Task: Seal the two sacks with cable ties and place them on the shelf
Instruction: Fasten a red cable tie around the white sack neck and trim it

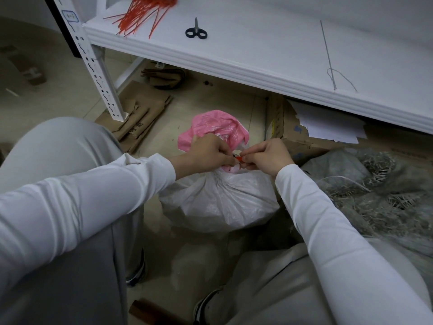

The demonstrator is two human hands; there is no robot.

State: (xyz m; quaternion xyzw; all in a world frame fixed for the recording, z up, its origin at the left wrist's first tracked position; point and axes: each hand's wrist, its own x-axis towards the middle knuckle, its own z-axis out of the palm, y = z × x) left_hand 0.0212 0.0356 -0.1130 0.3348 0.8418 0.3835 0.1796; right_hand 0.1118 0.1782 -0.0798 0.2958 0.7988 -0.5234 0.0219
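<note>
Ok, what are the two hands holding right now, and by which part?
An orange cable tie at the gathered neck of the white sack. The left hand pinches it on one side, the right hand on the other.

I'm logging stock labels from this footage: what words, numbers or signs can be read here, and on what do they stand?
No text here is legible.
Blue label on the shelf post: marks too small to read.
Pink sack top: white print, blurred.
Flattened cardboard: dark characters, blurred.
Cardboard box: blue print, illegible.
</note>
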